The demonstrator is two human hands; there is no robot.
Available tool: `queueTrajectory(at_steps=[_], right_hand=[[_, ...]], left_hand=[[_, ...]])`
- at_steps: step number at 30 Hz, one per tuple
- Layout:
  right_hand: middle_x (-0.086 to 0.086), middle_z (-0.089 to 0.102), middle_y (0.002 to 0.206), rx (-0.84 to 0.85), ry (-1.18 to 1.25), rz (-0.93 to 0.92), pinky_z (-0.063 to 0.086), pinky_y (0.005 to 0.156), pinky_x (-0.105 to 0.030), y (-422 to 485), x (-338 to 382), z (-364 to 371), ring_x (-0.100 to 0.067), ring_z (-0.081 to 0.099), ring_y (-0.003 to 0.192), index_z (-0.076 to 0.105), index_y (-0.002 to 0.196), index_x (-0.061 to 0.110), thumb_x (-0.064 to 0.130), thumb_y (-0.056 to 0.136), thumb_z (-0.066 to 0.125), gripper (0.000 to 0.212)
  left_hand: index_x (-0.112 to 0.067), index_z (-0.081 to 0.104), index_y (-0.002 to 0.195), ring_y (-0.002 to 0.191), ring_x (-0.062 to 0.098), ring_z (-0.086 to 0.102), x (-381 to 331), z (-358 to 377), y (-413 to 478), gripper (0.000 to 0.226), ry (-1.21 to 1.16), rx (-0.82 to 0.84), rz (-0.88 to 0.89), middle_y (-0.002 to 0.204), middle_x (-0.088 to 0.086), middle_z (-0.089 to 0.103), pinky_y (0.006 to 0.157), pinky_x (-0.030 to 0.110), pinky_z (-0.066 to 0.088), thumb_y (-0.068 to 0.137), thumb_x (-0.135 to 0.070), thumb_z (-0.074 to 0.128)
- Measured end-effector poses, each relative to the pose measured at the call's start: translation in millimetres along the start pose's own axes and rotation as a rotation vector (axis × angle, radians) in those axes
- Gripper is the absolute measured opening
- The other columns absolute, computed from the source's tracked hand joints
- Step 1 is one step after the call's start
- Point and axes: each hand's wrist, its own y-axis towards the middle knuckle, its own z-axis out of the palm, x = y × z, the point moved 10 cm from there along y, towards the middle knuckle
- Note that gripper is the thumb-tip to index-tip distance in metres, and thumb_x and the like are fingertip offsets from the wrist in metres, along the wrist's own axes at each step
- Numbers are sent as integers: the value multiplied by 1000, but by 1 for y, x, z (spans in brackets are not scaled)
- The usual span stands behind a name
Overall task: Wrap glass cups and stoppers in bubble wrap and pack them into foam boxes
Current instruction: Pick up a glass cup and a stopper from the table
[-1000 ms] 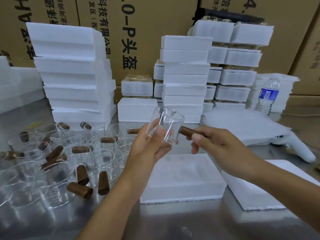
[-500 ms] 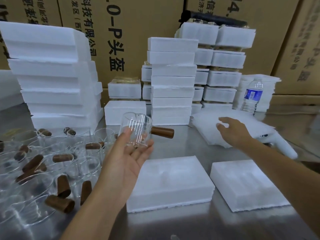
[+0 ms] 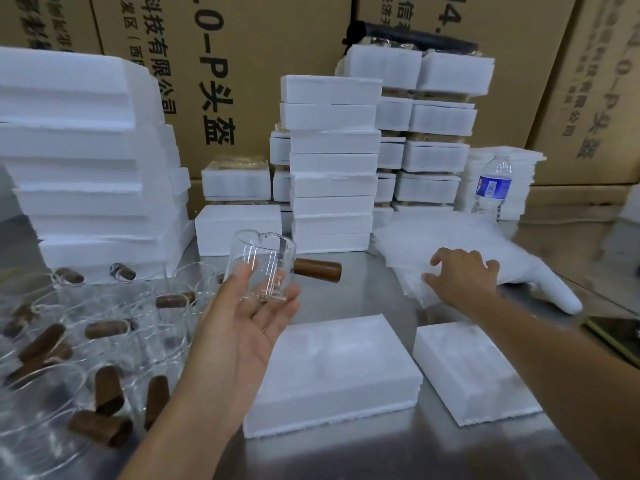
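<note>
My left hand [image 3: 242,334] is raised palm-up over the table and holds a clear glass cup [image 3: 263,265] between thumb and fingertips. The cup's brown wooden handle [image 3: 318,270] points right. Further right, my right hand [image 3: 464,275] rests with bent, spread fingers on the near edge of a stack of bubble wrap sheets [image 3: 450,237]. Two white foam box halves lie in front of me, a larger one [image 3: 332,368] below my left hand and a smaller one [image 3: 474,372] beside it.
Several loose glass cups with brown handles [image 3: 86,327] crowd the left of the steel table. Tall foam box stacks stand at the left [image 3: 86,168] and back centre [image 3: 332,161]. A water bottle [image 3: 491,185], a white tool handle [image 3: 561,296] and a dark flat object [image 3: 613,334] lie to the right.
My right hand let go of the cup's handle and moved right onto the bubble wrap stack. My left hand stays up with the cup; the view shifted slightly right.
</note>
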Motion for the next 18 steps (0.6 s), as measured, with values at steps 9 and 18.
queueTrajectory(at_steps=[9, 18], right_hand=[[-3, 64, 103, -49, 41, 36, 24, 105, -45, 4, -4, -1, -23, 51, 107, 63, 104, 26, 29, 94, 48, 19], [-13, 56, 108, -168, 250, 32, 37, 89, -39, -1, 16, -30, -32, 49, 106, 70, 102, 12, 26, 89, 52, 26]], left_hand=[[-16, 62, 106, 89, 25, 71, 1, 0, 1, 44, 7, 2, -3, 102, 12, 72, 71, 31, 59, 67, -37, 65], [-16, 62, 106, 89, 24, 71, 0, 2, -1, 47, -20, 7, -15, 99, 11, 72, 72, 31, 58, 64, -38, 67]])
